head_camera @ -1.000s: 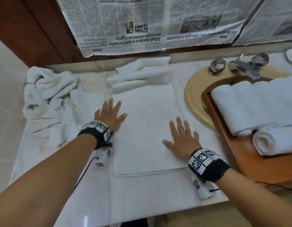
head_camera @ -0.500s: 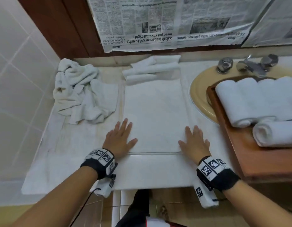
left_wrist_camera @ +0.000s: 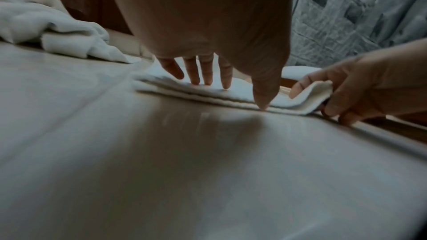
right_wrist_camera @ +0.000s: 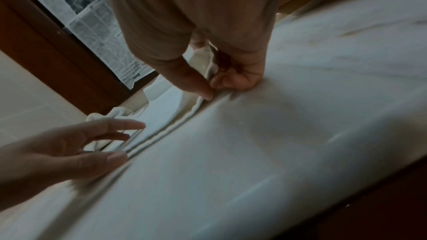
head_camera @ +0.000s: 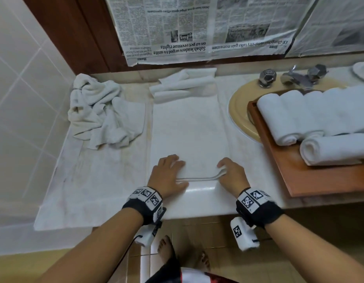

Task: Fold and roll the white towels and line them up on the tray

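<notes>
A white towel (head_camera: 189, 135), folded into a long strip, lies flat on the counter in the head view. My left hand (head_camera: 170, 172) rests on its near left corner, fingers (left_wrist_camera: 208, 79) straight on the cloth and thumb at the edge. My right hand (head_camera: 224, 170) pinches the near right corner (left_wrist_camera: 309, 96) and lifts it slightly off the counter; the right wrist view shows the cloth between thumb and curled fingers (right_wrist_camera: 231, 79). At the right, a wooden tray (head_camera: 320, 180) holds several rolled white towels (head_camera: 295, 115), with one more roll (head_camera: 336, 148) lying across in front.
A heap of crumpled white towels (head_camera: 103, 115) sits at the back left. Folded white cloths (head_camera: 183, 84) lie behind the towel by the wall. A beige sink (head_camera: 238, 113) with a chrome tap (head_camera: 295, 78) is partly under the tray. Newspaper (head_camera: 197, 27) covers the wall.
Both hands slid back along the towel to its near edge. The right hand went from lying flat to pinching and lifting the near right corner.
</notes>
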`<state>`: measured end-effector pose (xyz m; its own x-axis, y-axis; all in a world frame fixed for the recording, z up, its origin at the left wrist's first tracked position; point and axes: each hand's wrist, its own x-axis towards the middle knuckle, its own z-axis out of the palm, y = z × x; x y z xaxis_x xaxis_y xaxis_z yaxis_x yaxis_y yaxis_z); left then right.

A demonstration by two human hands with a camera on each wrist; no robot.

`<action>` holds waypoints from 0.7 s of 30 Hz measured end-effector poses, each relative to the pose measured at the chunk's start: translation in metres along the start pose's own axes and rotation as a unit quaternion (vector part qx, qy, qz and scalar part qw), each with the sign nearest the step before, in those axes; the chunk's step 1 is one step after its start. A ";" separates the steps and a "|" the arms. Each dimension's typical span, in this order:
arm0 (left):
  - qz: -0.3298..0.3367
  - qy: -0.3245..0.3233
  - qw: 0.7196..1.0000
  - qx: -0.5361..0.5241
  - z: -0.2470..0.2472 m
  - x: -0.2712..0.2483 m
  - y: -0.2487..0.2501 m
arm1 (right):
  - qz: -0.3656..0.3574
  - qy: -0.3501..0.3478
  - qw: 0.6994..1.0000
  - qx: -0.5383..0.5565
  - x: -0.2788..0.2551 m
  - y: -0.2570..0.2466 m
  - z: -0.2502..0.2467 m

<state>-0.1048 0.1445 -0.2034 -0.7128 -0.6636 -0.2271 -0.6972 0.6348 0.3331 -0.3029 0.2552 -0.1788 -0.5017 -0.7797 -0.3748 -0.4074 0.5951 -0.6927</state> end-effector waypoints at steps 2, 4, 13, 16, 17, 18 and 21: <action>0.005 0.019 1.000 0.002 0.002 0.002 -0.002 | -0.013 0.034 0.998 -0.041 0.003 0.001 -0.001; 0.021 0.032 0.999 0.012 0.002 0.002 -0.008 | -0.032 0.048 0.996 -0.074 0.007 0.003 -0.007; 0.127 0.100 0.987 0.009 0.002 -0.033 -0.054 | -0.048 0.079 0.994 -0.055 0.006 0.018 -0.023; 0.134 0.102 0.986 -0.001 0.001 -0.042 -0.057 | -0.052 0.061 0.996 -0.033 0.004 0.021 -0.020; 0.131 0.101 0.986 -0.002 0.001 -0.043 -0.056 | -0.054 0.051 0.996 -0.039 0.004 0.021 -0.019; 0.125 0.099 0.987 -0.002 -0.002 -0.043 -0.055 | -0.053 0.044 0.997 -0.039 0.003 0.021 -0.020; 0.118 0.095 0.988 0.013 -0.004 -0.039 -0.054 | -0.041 0.045 0.998 -0.009 0.002 0.017 -0.024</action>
<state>-0.0384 0.1346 -0.2091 -0.8301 -0.5569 0.0300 -0.5170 0.7887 0.3326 -0.3289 0.2686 -0.1762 -0.5321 -0.8057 -0.2601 -0.4636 0.5343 -0.7068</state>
